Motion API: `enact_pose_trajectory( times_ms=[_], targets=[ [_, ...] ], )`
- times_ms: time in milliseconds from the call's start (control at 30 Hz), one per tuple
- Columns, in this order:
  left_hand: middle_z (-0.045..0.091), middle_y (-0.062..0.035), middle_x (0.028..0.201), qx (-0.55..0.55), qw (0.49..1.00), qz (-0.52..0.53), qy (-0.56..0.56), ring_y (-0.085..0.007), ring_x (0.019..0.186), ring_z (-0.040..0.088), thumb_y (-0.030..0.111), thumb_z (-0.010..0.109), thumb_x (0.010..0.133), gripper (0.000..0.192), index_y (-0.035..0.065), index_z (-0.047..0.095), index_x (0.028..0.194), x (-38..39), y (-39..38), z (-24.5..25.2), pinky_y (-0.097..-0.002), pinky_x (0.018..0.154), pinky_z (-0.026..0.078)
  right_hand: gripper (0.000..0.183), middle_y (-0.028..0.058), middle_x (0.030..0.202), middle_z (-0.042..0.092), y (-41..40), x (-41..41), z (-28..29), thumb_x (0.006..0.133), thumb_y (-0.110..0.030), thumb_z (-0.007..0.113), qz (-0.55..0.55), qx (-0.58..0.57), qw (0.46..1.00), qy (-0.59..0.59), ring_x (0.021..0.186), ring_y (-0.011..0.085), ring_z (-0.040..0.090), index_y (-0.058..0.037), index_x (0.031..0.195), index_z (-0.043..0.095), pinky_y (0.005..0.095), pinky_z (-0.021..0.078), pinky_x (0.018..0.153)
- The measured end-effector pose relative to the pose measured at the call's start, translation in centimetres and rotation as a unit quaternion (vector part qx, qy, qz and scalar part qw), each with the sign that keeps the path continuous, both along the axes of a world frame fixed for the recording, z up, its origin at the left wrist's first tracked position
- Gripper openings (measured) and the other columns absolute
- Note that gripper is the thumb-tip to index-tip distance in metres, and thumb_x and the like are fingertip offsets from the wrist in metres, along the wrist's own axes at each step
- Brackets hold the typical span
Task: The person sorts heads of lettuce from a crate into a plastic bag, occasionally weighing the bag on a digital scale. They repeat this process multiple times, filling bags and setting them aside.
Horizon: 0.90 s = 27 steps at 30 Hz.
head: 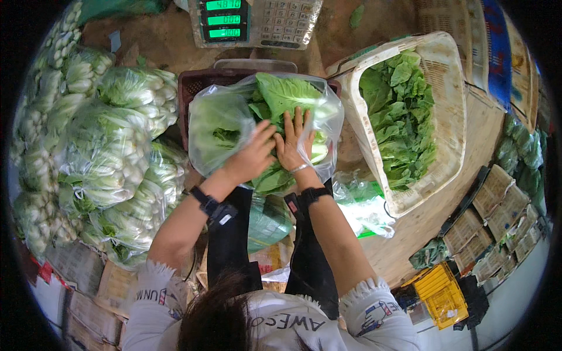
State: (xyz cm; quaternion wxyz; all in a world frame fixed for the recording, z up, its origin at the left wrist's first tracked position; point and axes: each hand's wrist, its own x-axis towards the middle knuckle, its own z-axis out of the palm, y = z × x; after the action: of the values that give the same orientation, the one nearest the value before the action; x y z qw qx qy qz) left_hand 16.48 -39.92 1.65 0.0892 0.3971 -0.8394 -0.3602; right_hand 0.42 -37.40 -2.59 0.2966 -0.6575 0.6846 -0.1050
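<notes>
A clear plastic bag (210, 109) lies over a dark red plastic basket (184, 92), its mouth spread wide around leafy greens (285, 90). My left hand (254, 153) rests at the inner edge of the bag's left part, fingers spread and slightly blurred; whether it pinches the film cannot be told. My right hand (295, 142) lies flat on the leaves, fingers spread, with the bag's film beside and partly over its outer fingers. The greens hide what lies under both palms. Behind the basket stands a digital scale (285, 22) with a lit display.
Filled clear bags of pale-stemmed greens (105, 153) are piled at the left. At the right, a white plastic crate (450, 131) is tilted, with loose leafy greens (399, 118) inside. Plastic bags (360, 206) lie below the crate. A yellow plastic basket (441, 296) stands at the lower right.
</notes>
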Motion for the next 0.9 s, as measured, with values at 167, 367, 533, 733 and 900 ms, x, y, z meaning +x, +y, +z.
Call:
enact_pose_trajectory(
  times_ms=[167, 367, 533, 733, 900],
  targets=[
    [0.041, -0.0179, 0.121, -0.161, 0.903, 0.302, -0.259, -0.0361, 0.119, 0.028, 0.019, 0.066, 0.068, 0.066, 0.0066, 0.036, 0.125, 4.5, -2.6, -0.2, -0.0503, 0.096, 0.017, 0.054, 0.0119, 0.139, 0.019, 2.9, 0.7, -2.0, 0.080, -0.037, 0.050, 0.005, 0.008, 0.995, 0.094, 0.124, 0.0402, 0.019, -0.0223, 0.129, 0.035, 0.0579, 0.0165, 0.095],
    [0.060, -0.0157, 0.082, 0.159, 0.874, 0.318, -0.332, -0.0342, 0.083, 0.054, 0.032, 0.059, 0.074, 0.032, 0.0061, 0.059, 0.093, 8.0, -12.7, 1.8, -0.0406, 0.068, 0.042, 0.053, 0.0145, 0.136, 0.024, 3.6, 1.1, -0.9, 0.077, -0.035, 0.054, 0.010, 0.012, 0.999, 0.046, 0.124, 0.0386, 0.021, -0.0228, 0.126, 0.039, 0.0560, 0.0181, 0.095],
    [0.054, -0.0199, 0.065, 0.063, 0.919, 0.310, -0.234, -0.0382, 0.065, 0.053, 0.034, 0.055, 0.077, 0.032, 0.0022, 0.055, 0.073, 10.9, -10.7, 4.3, -0.0436, 0.057, 0.039, 0.049, 0.0056, 0.141, 0.017, 1.7, 3.6, -2.1, 0.084, -0.044, 0.040, 0.038, 0.092, 0.976, 0.193, 0.126, 0.0298, 0.024, -0.0325, 0.131, 0.030, 0.0553, 0.0133, 0.099],
    [0.050, -0.0219, 0.102, -0.068, 0.944, 0.248, -0.207, -0.0359, 0.094, 0.047, 0.012, 0.059, 0.070, 0.030, 0.0012, 0.055, 0.097, 9.2, -1.2, 9.9, -0.0408, 0.080, 0.038, 0.051, 0.0070, 0.143, 0.007, 0.2, 4.3, -2.2, 0.087, -0.045, 0.033, 0.054, 0.193, 0.971, 0.131, 0.130, 0.0275, 0.010, -0.0298, 0.134, 0.021, 0.0563, 0.0078, 0.100],
    [0.051, -0.0211, 0.107, 0.053, 0.979, -0.053, -0.189, -0.0312, 0.102, 0.047, 0.015, 0.058, 0.072, 0.043, 0.0005, 0.047, 0.111, 3.9, 1.6, 7.8, -0.0446, 0.092, 0.030, 0.052, 0.0083, 0.143, 0.006, 1.1, 2.4, -1.2, 0.087, -0.046, 0.032, 0.041, 0.169, 0.976, 0.130, 0.130, 0.0283, 0.011, -0.0296, 0.134, 0.020, 0.0570, 0.0045, 0.100]
  ],
)
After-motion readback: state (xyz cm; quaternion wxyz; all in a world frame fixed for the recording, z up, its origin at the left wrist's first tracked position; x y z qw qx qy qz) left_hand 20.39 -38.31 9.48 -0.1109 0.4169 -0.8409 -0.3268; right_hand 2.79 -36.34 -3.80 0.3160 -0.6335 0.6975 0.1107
